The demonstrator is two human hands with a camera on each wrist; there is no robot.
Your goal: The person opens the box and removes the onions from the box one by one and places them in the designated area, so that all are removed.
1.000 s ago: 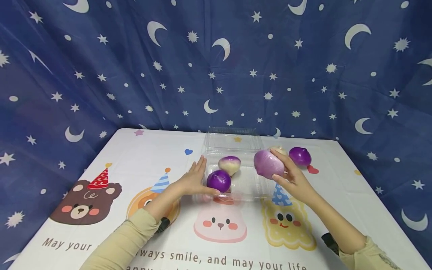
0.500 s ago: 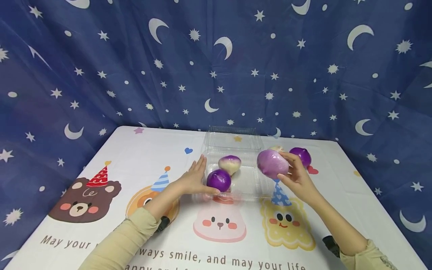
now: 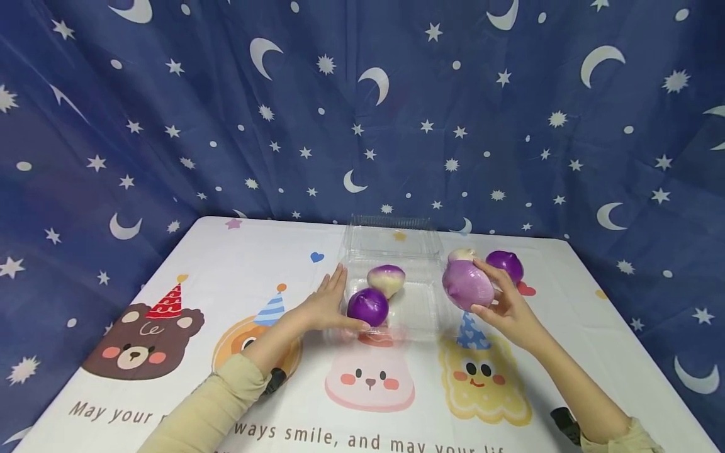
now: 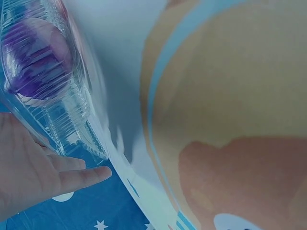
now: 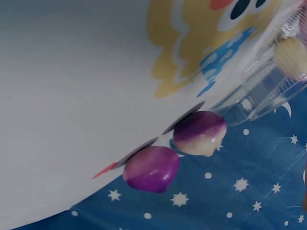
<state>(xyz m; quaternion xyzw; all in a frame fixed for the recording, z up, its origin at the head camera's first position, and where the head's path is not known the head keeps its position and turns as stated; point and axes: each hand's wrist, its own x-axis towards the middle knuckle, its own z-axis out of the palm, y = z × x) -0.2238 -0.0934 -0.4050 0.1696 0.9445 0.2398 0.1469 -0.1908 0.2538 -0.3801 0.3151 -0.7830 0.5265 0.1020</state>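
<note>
In the head view, my right hand [image 3: 512, 314] holds a pale purple onion [image 3: 467, 285] between fingers and thumb, above the table just right of a clear plastic clamshell box [image 3: 416, 308]. The box's lid lies open toward the back. Inside it on the left are a dark purple onion-like vegetable [image 3: 368, 307] and a white-and-purple turnip [image 3: 386, 280]. My left hand [image 3: 325, 308] rests against the box's left side, fingers straight and spread, thumb along the front edge. The left wrist view shows this hand [image 4: 38, 167] beside the box wall. The held onion is outside the right wrist view.
Behind the held onion, a partly hidden white-and-purple turnip [image 3: 462, 254] sits on the table. A dark purple vegetable [image 3: 505, 267] lies to its right. A printed white cloth [image 3: 272, 245] covers the table, and a blue star-patterned curtain [image 3: 317, 126] hangs behind.
My right hand has moved to the right with the pale purple onion, away from above the box's right side. The left hand stays at the box.
</note>
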